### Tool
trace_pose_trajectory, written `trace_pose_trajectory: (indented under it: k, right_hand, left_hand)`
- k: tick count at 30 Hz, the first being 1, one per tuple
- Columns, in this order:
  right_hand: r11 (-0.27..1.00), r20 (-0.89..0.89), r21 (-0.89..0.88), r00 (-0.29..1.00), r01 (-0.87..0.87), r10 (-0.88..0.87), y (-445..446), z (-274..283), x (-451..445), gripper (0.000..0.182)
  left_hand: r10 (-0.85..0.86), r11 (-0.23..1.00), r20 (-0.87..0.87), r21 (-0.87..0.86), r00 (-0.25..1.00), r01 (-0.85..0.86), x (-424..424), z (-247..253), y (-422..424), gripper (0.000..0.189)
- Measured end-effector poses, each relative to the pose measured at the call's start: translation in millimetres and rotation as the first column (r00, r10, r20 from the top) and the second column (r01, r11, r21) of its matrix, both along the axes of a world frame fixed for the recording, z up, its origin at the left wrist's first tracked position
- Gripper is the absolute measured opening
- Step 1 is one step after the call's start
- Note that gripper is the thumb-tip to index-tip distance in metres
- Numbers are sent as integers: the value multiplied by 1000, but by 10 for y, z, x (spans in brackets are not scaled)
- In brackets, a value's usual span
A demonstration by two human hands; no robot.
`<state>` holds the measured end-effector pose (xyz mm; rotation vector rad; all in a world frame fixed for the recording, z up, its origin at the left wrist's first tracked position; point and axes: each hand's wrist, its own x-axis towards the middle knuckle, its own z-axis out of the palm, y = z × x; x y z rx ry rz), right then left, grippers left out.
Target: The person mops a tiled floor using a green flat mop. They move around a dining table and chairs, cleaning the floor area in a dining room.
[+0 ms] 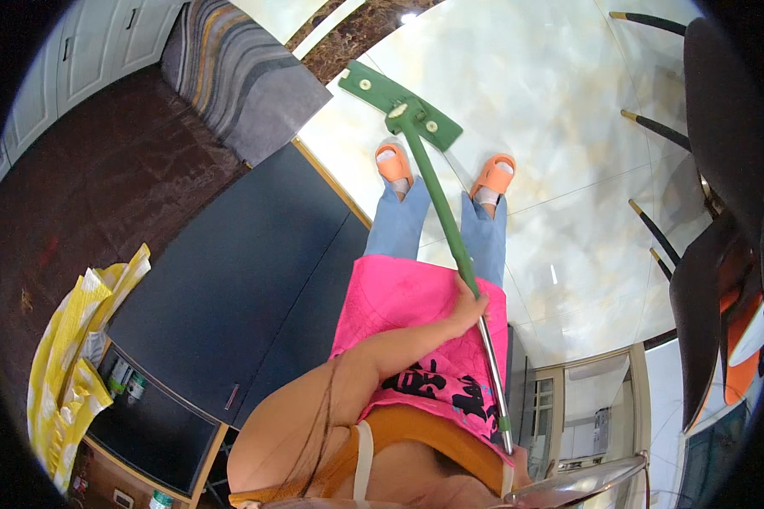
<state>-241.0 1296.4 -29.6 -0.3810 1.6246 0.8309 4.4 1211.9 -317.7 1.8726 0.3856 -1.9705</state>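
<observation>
A flat mop with a green plate head (400, 105) rests on the pale tile floor just ahead of my feet, its head slanted. From there the mop pole (439, 197) runs back toward my body, green in its lower part and shiny metal in its upper part. My left hand (468, 308) is wrapped around the pole where green meets metal, in front of my pink apron (395, 299). Close to my chest, my right hand (521, 463) is at the pole's top end; its fingers are mostly hidden. Orange slippers (493, 175) are on my feet, either side of the pole.
Dark chairs (726, 102) with thin gold-tipped legs stand along the right. At left is a dark blue cabinet (248, 254), with a yellow and white cloth (70, 337) hanging nearby. A grey patterned panel or cover (242, 76) lies beyond it. A framed glass door (595, 407) is at lower right.
</observation>
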Motion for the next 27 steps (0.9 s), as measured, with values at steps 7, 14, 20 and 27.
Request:
trace_pose_trajectory:
  k: [7, 14, 20, 27]
  right_hand:
    - [938, -161, -278, 973, -208, 168, -982, -883, 886, 31]
    - [828, 142, -561, 986, 8, 86, -1895, -1505, 1122, 23]
    - [878, -127, -307, 930, -368, 346, -961, -484, 13, 34]
    - [856, -440, -48, 781, -514, 444, -252, 367, -153, 44]
  left_hand:
    - [-60, 954, 143, -284, 988, 99, 664, -936, -1316, 50]
    - [-203, 860, 294, -402, 934, 314, 1043, -1257, -3047, 42]
    - [-295, 955, -105, -47, 950, 292, -140, -1177, -969, 81]
    - [-178, 976, -365, 51, 914, 210, -1106, -112, -917, 44]
